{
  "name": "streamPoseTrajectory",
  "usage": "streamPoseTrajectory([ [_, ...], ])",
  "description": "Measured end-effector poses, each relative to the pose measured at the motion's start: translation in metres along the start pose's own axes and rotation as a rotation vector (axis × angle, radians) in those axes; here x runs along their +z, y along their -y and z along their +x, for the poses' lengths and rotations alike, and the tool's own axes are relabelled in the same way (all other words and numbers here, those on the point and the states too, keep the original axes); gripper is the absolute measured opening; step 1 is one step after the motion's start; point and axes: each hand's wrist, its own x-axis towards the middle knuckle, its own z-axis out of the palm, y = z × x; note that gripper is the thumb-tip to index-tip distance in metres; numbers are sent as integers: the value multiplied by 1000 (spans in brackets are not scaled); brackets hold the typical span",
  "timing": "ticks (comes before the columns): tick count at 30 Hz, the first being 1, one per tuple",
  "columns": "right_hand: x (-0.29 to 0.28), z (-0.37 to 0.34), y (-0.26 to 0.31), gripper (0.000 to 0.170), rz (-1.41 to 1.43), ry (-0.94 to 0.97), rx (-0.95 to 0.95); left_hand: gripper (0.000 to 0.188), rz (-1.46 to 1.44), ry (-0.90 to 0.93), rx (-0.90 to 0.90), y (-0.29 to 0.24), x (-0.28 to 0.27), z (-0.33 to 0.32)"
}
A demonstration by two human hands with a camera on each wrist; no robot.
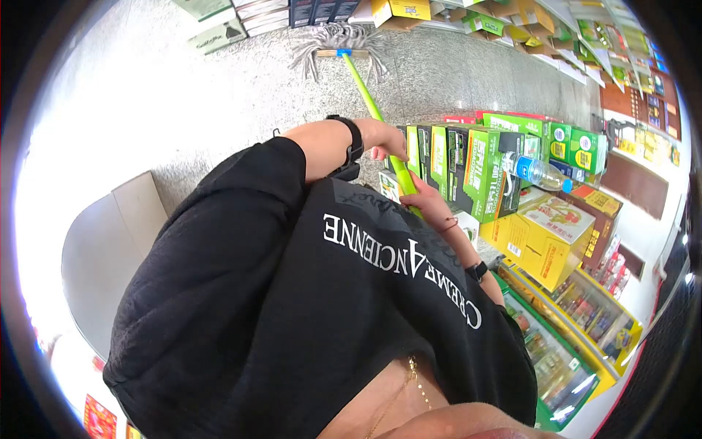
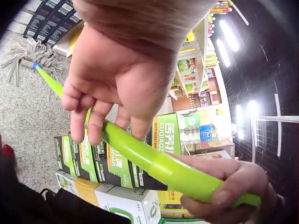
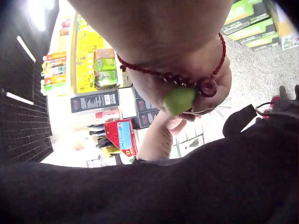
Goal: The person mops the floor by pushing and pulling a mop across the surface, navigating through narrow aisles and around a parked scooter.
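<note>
A string mop with a bright green handle (image 1: 365, 94) reaches away over the floor. Its grey strands (image 1: 344, 35) lie spread on the floor at the far end, under a wooden bar with a blue socket. My left hand (image 1: 386, 137) is loosely curled about the handle partway down; in the left wrist view its palm shows, with fingers over the handle (image 2: 140, 151). Nearer my body, my right hand (image 1: 431, 205) grips the thick top end. In the right wrist view the rounded green handle tip (image 3: 179, 101) pokes out of that hand, beside a red beaded bracelet (image 3: 175, 78).
Stacked green and black boxes (image 1: 479, 172) stand close to the right of the handle. A clear bottle (image 1: 540, 174) lies over them, near a yellow carton (image 1: 545, 234). Glass-fronted cases (image 1: 545, 351) stand at lower right. More cartons (image 1: 402, 9) line the far floor edge.
</note>
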Motion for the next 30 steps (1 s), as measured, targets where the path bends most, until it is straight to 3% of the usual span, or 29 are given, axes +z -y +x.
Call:
streamPoseTrajectory([
  [3, -12, -4, 11, 66, -137, 96, -7, 45, -47, 57, -66, -4, -4, -23],
  [5, -10, -1, 22, 69, -377, 135, -5, 44, -57, 82, -99, 13, -6, -27],
  [9, -9, 42, 24, 69, -458, 336, -92, 44, -186, 70, -188, 45, -8, -69],
  [11, 26, 46, 62, 67, -417, 411, 36, 44, -201, 42, -220, 68, -14, -92],
  [13, 65, 62, 93, 66, -441, 497, 57, 44, -279, 25, -370, 99, -26, -115],
  [16, 120, 102, 117, 66, -472, 603, 89, 44, -366, -95, -383, 151, -38, -169],
  [23, 292, 179, 161, 64, -278, 576, 152, 41, -487, -423, -437, 279, -83, -312],
  [24, 321, 179, 172, 49, -308, 566, 123, 40, -504, -544, -436, 297, -84, -331],
  [25, 348, 186, 175, 49, -308, 568, 130, 38, -524, -662, -436, 313, -84, -350],
  [28, 427, 217, 195, 20, -223, 515, 155, 47, -343, -800, -410, 349, -94, -412],
  [29, 448, 225, 201, 20, -215, 521, 152, 53, -206, -873, -367, 358, -95, -430],
  [30, 469, 229, 211, 18, -182, 457, 157, 57, -356, -914, -332, 376, -101, -436],
])
